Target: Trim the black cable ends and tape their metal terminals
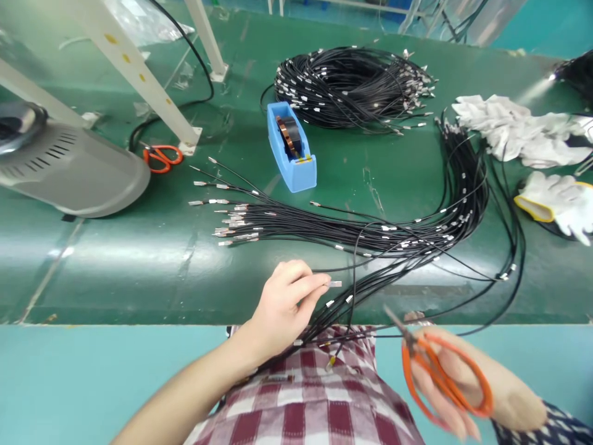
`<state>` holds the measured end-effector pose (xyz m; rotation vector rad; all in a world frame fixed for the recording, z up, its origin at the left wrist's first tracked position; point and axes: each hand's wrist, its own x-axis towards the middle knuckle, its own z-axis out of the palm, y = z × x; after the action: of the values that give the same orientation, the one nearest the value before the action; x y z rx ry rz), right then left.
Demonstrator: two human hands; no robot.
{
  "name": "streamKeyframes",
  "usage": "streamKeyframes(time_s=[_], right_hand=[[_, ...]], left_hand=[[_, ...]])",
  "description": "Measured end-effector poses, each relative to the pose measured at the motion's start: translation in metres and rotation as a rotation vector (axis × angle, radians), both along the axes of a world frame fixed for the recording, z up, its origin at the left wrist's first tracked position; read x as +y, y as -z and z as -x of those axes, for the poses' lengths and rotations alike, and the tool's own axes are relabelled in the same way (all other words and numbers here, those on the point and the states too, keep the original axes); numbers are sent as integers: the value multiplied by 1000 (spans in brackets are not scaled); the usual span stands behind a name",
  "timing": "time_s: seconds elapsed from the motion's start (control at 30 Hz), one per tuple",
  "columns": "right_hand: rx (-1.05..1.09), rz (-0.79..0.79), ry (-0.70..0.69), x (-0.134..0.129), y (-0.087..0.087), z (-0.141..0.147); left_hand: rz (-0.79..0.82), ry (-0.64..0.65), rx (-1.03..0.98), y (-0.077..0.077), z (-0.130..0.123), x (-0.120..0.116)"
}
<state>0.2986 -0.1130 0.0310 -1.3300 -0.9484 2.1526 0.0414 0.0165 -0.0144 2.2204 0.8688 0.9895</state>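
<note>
My left hand (pixel 290 300) pinches the end of a black cable, with a silvery tip (pixel 334 284) sticking out past its fingers at the table's front edge. At the lower right, my right hand (pixel 445 377) is wrapped around orange-handled scissors (pixel 442 386), whose blades point up and left. It is slightly blurred. Between and behind the hands runs a long bundle of black cables (pixel 324 228) with white labels and metal ends. Some cables hang over the front edge onto a checked apron (pixel 324 395).
A blue tape dispenser (pixel 303 176) and a coil of black cables (pixel 352 86) stand farther back. White gloves (pixel 523 130) lie at the right. At the left are a grey machine (pixel 78 164), a second pair of orange scissors (pixel 162 159) and white metal posts (pixel 152 93).
</note>
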Motion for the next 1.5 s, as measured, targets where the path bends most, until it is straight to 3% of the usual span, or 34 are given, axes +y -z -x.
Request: streamKeyframes(time_s=[0.1, 0.23, 0.3, 0.5, 1.1, 1.5], right_hand=[[-189, -217, -30, 30, -13, -8], [-717, -630, -313, 64, -29, -5], [-874, -821, -411, 74, -34, -1], [-1000, -1135, -581, 89, -39, 4], [-941, -1215, -781, 104, -41, 10], [-939, -1192, -785, 104, -37, 13]], left_hand=[[-110, 35, 38, -4, 2, -1], [-179, 100, 42, -9, 5, -3], [-212, 126, 19, -9, 6, -4], [-257, 159, 6, -5, 9, -2], [-342, 186, -5, -4, 14, -5], [-400, 194, -42, 0, 17, -7]])
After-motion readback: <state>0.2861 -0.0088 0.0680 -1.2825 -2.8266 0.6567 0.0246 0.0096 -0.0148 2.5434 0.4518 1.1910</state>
